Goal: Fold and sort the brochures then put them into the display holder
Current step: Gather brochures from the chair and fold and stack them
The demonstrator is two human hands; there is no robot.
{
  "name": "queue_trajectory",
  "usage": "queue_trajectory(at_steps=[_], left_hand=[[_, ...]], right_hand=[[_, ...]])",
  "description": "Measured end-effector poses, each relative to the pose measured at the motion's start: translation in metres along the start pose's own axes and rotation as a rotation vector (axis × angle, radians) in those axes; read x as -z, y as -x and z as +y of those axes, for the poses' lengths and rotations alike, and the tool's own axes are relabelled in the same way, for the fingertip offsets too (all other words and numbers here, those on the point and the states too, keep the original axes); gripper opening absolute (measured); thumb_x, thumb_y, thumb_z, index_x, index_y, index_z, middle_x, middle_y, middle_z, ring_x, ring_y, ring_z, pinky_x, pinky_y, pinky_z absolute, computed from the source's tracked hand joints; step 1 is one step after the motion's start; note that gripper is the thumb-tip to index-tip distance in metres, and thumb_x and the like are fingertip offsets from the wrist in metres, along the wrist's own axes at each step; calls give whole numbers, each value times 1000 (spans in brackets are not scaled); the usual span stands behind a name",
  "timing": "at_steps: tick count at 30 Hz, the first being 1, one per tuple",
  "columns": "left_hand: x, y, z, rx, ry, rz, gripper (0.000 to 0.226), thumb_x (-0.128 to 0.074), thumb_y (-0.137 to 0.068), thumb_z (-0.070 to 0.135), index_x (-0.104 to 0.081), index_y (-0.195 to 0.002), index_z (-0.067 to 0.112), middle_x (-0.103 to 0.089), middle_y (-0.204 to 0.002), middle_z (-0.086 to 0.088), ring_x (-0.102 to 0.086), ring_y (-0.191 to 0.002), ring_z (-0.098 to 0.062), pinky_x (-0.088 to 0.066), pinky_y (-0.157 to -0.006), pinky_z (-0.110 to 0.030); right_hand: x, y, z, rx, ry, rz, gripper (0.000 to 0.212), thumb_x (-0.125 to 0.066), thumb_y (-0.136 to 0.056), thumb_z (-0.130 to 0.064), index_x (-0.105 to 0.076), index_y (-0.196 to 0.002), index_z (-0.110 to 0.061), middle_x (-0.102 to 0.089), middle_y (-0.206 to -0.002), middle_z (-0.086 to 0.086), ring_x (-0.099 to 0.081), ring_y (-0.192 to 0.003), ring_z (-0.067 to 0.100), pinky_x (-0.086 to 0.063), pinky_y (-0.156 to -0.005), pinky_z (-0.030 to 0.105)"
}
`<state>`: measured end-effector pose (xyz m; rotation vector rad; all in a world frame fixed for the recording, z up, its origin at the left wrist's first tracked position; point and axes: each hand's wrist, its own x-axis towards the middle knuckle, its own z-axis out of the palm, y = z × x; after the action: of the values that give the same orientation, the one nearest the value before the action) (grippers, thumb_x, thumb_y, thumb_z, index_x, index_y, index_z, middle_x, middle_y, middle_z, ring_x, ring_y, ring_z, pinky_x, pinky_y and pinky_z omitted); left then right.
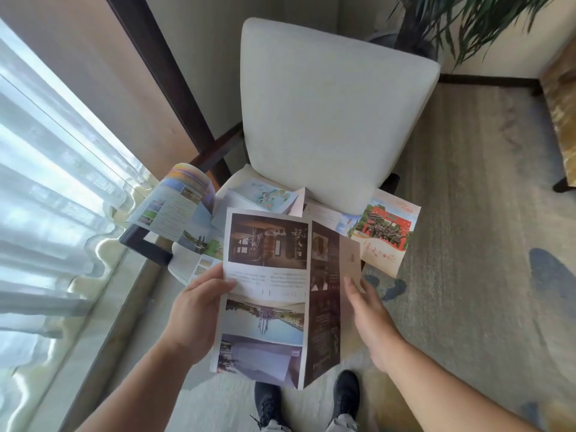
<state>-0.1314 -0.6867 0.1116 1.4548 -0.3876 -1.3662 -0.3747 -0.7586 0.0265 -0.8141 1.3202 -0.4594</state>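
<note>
Chair (330, 113): loose brochures (386, 232) on seat
Held brochure (265, 307): photo panels, dark flap half-folded
Left hand (196, 310): pinches its edge
Right hand (371, 319): straight fingers touch flap

We see matt cloth on the chair (327, 113), smooth dark wood arm (144, 244), paper brochure (265, 285) before it, rough carpet (467, 182) beneath.

The held brochure (265, 294) fills the near middle, and beyond it loose brochures (386, 235) litter the chair (330, 113) up to its tall white back. A dark armrest (146, 244) and the curtain (46, 198) close the left; bare carpet (467, 213) lies open on the right, a plant (486, 20) at its far corner.
</note>
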Motion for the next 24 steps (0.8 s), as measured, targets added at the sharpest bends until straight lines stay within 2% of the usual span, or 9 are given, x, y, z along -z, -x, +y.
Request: queue_trajectory(at_steps=[2, 5, 7, 10, 14, 16, 18, 22, 24], left_hand=[[7, 0, 5, -2, 32, -57, 44, -43, -79, 6, -68, -114, 1, -63, -117, -33, -62, -102, -50, -51, -90, -57], [16, -2, 11, -15, 68, -129, 48, -45, -76, 9, -63, -119, -3, -60, -120, -36, -60, -106, -51, -52, -89, -54], [18, -5, 14, -12, 58, -167, 51, -51, -72, 14, -63, -119, -1, -61, -119, -35, -61, -104, -50, -54, -85, -52], [17, -9, 14, -11, 45, -186, 53, -53, -71, 14, -62, -121, -1, -61, -120, -35, -62, -104, -49, -53, -85, -52], [14, -12, 10, -21, 20, -155, 53, -44, -76, 10, -58, -126, -3, -59, -123, -35, -58, -109, -51, -45, -94, -58], [13, -13, 10, -21, -5, -134, 55, -48, -73, 12, -60, -124, -2, -60, -122, -34, -58, -108, -51, -45, -93, -57], [12, -13, 10, -5, -34, -118, 54, -51, -70, 13, -63, -122, 1, -62, -120, -33, -58, -104, -51, -46, -89, -56], [16, -15, 13, 13, -100, -4, 42, -50, -76, 11, -72, -112, 14, -69, -109, -25, -67, -83, -40, -55, -69, -44], [18, -17, 12, 8, -157, 115, 34, -48, -85, 6, -74, -105, 15, -72, -104, -22, -69, -79, -37, -56, -69, -44]], right_hand=[[10, -3, 3, -65, -5, 51, 109, -45, -60, -85, -17, -153, -37, -28, -158, -2, -30, -142, 26, -26, -111, 52], [15, -5, 0, -115, -73, 38, 109, -46, -59, -86, -18, -153, -37, -24, -160, 0, -25, -145, 27, -24, -115, 55], [13, -4, -1, -171, -136, -16, 104, -49, -59, -85, -28, -149, -37, -36, -155, 3, -35, -140, 28, -27, -113, 55], [11, -6, -2, -260, -283, -187, 95, -59, -56, -82, -47, -137, -33, -65, -127, 10, -60, -116, 29, -41, -101, 49], [-1, -1, -11, -229, -341, -391, 75, -67, -73, -68, -61, -130, -20, -67, -120, 14, -64, -101, 30, -50, -87, 42], [-6, -1, -15, -169, -319, -417, 69, -69, -77, -58, -63, -126, -11, -66, -122, 15, -64, -107, 32, -48, -90, 42], [-8, -2, -19, -115, -330, -406, 58, -69, -83, -46, -63, -126, -8, -65, -126, 17, -62, -115, 36, -45, -97, 46], [-6, -5, -24, -41, -254, -205, 21, -66, -87, -35, -76, -98, -21, -73, -111, 12, -71, -100, 29, -51, -86, 43], [-3, -7, -26, 20, -104, -72, 20, -59, -94, -36, -75, -95, -23, -76, -102, 6, -71, -97, 29, -53, -89, 48]])
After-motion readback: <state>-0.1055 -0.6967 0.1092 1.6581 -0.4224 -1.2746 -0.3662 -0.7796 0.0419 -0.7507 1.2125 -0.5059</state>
